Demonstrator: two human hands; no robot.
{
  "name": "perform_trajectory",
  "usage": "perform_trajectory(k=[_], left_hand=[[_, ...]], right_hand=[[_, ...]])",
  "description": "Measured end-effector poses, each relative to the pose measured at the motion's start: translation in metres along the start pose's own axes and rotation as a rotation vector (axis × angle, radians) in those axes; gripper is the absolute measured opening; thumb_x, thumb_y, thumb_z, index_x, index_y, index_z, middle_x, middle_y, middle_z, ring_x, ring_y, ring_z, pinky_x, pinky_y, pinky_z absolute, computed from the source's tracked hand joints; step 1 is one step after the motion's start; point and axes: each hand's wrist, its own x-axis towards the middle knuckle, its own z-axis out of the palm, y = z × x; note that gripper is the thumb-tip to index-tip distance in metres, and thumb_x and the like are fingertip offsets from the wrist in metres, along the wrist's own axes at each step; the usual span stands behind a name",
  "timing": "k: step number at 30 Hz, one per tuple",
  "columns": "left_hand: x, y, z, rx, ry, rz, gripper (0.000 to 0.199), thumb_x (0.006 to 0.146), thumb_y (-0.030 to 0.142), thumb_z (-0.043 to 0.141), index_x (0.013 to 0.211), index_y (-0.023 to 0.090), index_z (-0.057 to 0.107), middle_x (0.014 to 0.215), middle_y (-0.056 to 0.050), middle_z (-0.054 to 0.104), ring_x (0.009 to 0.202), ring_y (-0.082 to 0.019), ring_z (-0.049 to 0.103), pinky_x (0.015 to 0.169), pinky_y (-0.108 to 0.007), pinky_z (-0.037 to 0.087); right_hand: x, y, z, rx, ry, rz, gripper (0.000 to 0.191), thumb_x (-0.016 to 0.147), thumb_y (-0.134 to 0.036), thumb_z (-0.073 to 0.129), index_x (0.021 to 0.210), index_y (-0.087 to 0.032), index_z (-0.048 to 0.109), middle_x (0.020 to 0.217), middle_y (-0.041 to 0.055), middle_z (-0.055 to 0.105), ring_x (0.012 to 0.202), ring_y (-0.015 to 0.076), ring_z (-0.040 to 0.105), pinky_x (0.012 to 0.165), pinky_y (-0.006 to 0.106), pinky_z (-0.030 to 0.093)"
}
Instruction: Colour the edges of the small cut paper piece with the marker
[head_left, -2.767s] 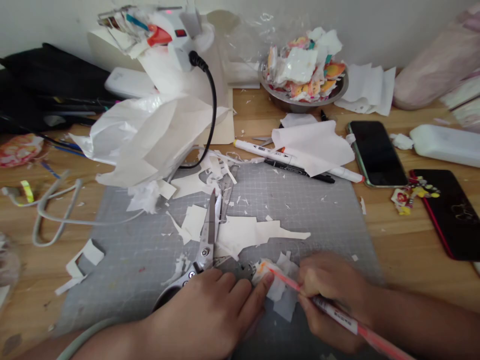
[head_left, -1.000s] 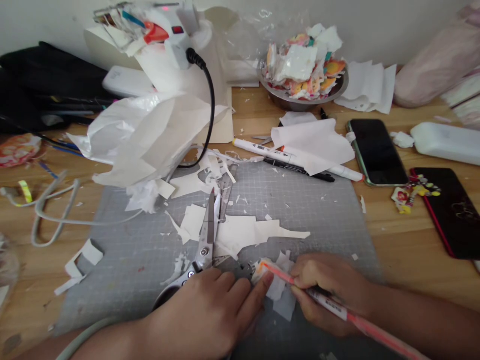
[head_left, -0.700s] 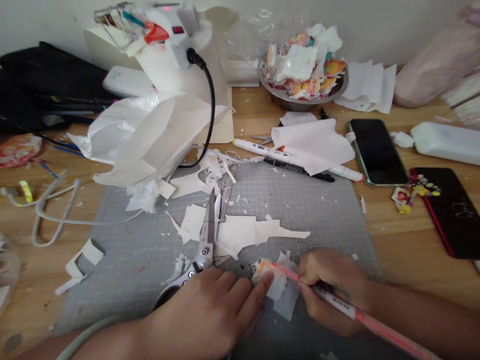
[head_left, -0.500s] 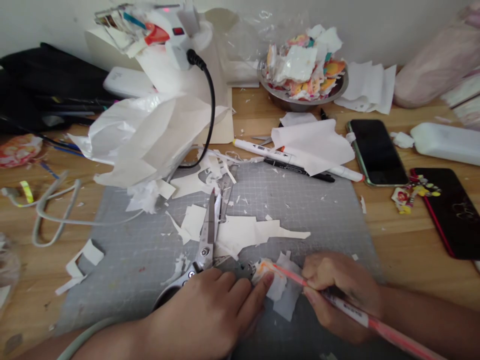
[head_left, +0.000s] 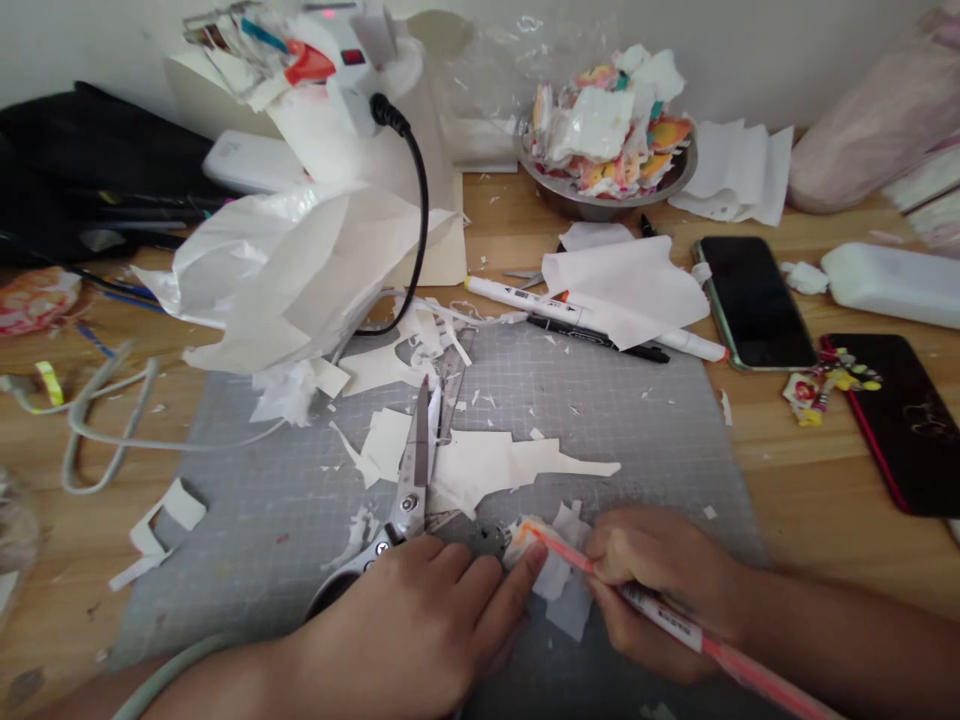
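Note:
My right hand (head_left: 660,590) is closed around a long pink-orange pen (head_left: 667,615), its tip on a small white paper piece (head_left: 549,572). Orange colour marks the upper part of that piece. My left hand (head_left: 427,620) presses the piece down from the left, a fingertip on its edge and the other fingers curled. A thin translucent scrap (head_left: 571,610) lies under the piece. Beside my left hand are open-bladed scissors (head_left: 409,500), pointing away, their handles partly covered by the hand.
White paper offcuts (head_left: 487,465) litter the grey cutting mat (head_left: 637,430). Behind lie markers (head_left: 525,298), a metal bowl (head_left: 592,208) heaped with coloured paper pieces, and a power strip (head_left: 352,70) with a black cable. Two phones (head_left: 757,300) rest at right; a white cable (head_left: 112,440) loops at left.
My right hand and the pen have shifted slightly left, the tip moving over the orange area. The left hand stays in place on the paper piece.

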Motion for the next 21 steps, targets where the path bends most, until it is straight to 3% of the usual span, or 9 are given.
perform_trajectory(k=[7,13,18,21], left_hand=[[-0.0009,-0.0008,-0.0001,-0.005,0.0,0.0,0.042,0.086,0.022,0.052,0.124,0.007,0.042,0.069,0.003,0.058,0.051,-0.015,0.055,0.04,-0.03,0.039],[0.0008,-0.0004,-0.0002,-0.011,-0.004,0.001,0.043,0.084,0.022,0.056,0.123,0.007,0.044,0.068,0.003,0.057,0.05,-0.015,0.055,0.039,-0.03,0.039],[0.0007,-0.0011,0.0003,-0.007,-0.004,0.0,0.044,0.084,0.022,0.057,0.123,0.007,0.044,0.069,0.003,0.058,0.052,-0.015,0.055,0.041,-0.03,0.038],[0.0003,-0.0012,0.0003,-0.008,0.014,-0.002,0.042,0.084,0.023,0.057,0.121,0.008,0.046,0.068,0.003,0.057,0.05,-0.015,0.054,0.04,-0.03,0.037]], right_hand=[[-0.0028,-0.0006,0.0,0.013,0.087,0.032,0.015,0.069,-0.009,0.045,0.064,-0.021,0.037,0.052,-0.0044,0.047,0.044,0.0084,0.038,0.045,0.022,0.029],[0.0011,-0.0045,-0.0005,0.091,0.213,-0.053,0.019,0.069,-0.004,0.045,0.071,-0.022,0.039,0.052,-0.0051,0.048,0.045,0.0088,0.039,0.047,0.022,0.033],[-0.0013,-0.0004,0.0022,0.021,0.061,-0.032,0.017,0.07,-0.006,0.043,0.065,-0.021,0.038,0.055,-0.0028,0.052,0.047,0.0093,0.04,0.048,0.022,0.032],[-0.003,0.0018,0.003,0.041,0.096,-0.037,0.015,0.069,-0.007,0.044,0.065,-0.02,0.038,0.055,-0.004,0.05,0.047,0.0085,0.04,0.048,0.021,0.031]])
